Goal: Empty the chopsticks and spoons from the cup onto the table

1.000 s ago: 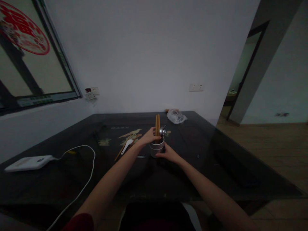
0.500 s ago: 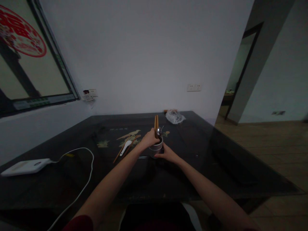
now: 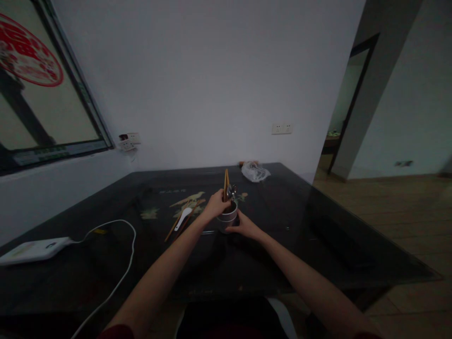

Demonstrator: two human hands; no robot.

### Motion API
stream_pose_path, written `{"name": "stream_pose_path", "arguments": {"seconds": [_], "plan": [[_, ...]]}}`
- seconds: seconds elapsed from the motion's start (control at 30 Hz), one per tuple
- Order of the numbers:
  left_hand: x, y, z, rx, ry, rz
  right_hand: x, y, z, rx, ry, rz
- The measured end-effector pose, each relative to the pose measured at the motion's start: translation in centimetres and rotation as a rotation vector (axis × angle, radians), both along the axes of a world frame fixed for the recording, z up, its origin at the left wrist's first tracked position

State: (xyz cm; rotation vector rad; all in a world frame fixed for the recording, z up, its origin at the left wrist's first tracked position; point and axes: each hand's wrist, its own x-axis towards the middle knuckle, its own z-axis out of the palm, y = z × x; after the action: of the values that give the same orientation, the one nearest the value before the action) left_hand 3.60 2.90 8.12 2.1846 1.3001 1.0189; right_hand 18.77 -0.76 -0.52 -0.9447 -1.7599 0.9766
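Note:
A grey-white cup [image 3: 228, 218] stands on the dark table, holding wooden chopsticks [image 3: 226, 179] and metal spoons [image 3: 232, 191] that stick up above its rim. My right hand [image 3: 248, 227] is closed around the cup's right side. At the rim, my left hand [image 3: 216, 205] is closed on the chopsticks; its fingertips are partly hidden behind them. To the left of the cup, a white spoon [image 3: 182, 218] lies on the table between loose chopsticks [image 3: 172, 229].
The dark glossy table [image 3: 282, 254] reaches back to the wall. A crumpled clear plastic bag [image 3: 254, 172] lies near its far edge. At left is a white power bank-like device [image 3: 35, 249] with a white cable [image 3: 133, 249] looping towards me. A dark flat object [image 3: 342, 242] rests at right.
The chopsticks in the cup now lean slightly left, with their tops together and lower parts spread. More of the metal spoons shows beside them. My right hand keeps its hold on the cup.

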Motion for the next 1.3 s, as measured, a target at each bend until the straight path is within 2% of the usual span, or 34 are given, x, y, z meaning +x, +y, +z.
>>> {"name": "stream_pose_path", "arguments": {"seconds": [0.2, 0.43, 0.6, 0.97, 1.13, 1.3], "plan": [[-0.4, 0.8, -1.0, 0.012, -0.195, -0.127, 0.1, -0.1, 0.0, -0.007, 0.017, 0.026], [-0.4, 0.7, -1.2, -0.031, -0.256, -0.138, 0.2, 0.0, -0.1, -0.038, -0.005, 0.002], [-0.3, 0.1, -0.5, -0.069, -0.22, -0.116, 0.2, -0.1, 0.1, -0.026, -0.017, 0.001], [0.1, -0.1, 1.0, -0.009, -0.008, -0.075, 0.1, 0.1, -0.1, -0.049, 0.018, 0.023], [0.3, 0.8, 0.8, -0.126, -0.006, -0.135, 0.2, 0.0, 0.0, -0.057, 0.025, 0.016], [0.2, 1.0, 0.5, -0.164, -0.037, -0.165, 0.1, -0.2, 0.2, -0.058, 0.02, 0.013]]}}
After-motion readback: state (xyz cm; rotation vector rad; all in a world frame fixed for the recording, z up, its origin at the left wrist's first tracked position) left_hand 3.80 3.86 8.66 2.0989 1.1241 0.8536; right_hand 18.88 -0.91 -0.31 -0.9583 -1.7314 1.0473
